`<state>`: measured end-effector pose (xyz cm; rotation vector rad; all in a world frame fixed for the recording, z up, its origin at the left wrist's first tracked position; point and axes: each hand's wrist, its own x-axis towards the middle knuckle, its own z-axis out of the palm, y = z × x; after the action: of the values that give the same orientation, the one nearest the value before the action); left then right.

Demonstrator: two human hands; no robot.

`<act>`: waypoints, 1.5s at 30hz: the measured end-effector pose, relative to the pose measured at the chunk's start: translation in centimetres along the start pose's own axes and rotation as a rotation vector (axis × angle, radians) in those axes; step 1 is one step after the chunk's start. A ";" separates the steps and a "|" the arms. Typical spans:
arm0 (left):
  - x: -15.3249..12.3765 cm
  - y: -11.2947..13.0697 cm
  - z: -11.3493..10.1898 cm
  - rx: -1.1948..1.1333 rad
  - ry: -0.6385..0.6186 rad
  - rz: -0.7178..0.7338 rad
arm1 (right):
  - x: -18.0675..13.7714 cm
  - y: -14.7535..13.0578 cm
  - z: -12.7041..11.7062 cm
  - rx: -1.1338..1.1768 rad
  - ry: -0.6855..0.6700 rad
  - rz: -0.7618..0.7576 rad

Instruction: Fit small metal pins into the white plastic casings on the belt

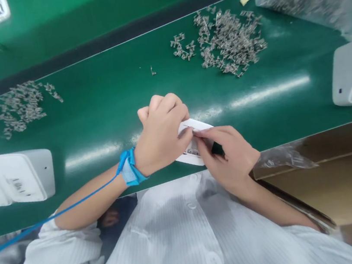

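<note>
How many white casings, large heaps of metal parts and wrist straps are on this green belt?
White casings: 4 (two left, one right, one held)
Large heaps of metal parts: 2
Blue wrist strap: 1
Total: 7

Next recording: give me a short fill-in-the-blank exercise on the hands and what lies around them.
1. The left hand and the right hand together hold a small ____ part.
2. The colour of the wrist strap on the left wrist is ____.
3. The piles of small metal pieces lie on a ____ belt.
4. Beside the right forearm stands an open box made of ____.
Missing words: white; blue; green; cardboard.
</note>
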<state>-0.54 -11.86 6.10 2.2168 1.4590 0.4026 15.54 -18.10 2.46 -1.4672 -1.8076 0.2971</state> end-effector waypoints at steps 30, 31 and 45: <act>-0.2 -0.2 0.3 -0.093 0.036 -0.015 | 2.2 1.2 0.2 -0.081 -0.133 -0.150; -0.2 -0.2 0.3 -0.098 0.038 -0.014 | 2.3 1.1 0.2 -0.087 -0.147 -0.147; -4.4 0.8 0.9 0.229 0.274 -0.082 | 2.6 1.0 0.9 -0.201 -0.156 -0.253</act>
<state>-1.22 -16.39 5.74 2.3396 1.8135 0.5547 15.54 -15.15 2.30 -1.3583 -2.1775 0.1070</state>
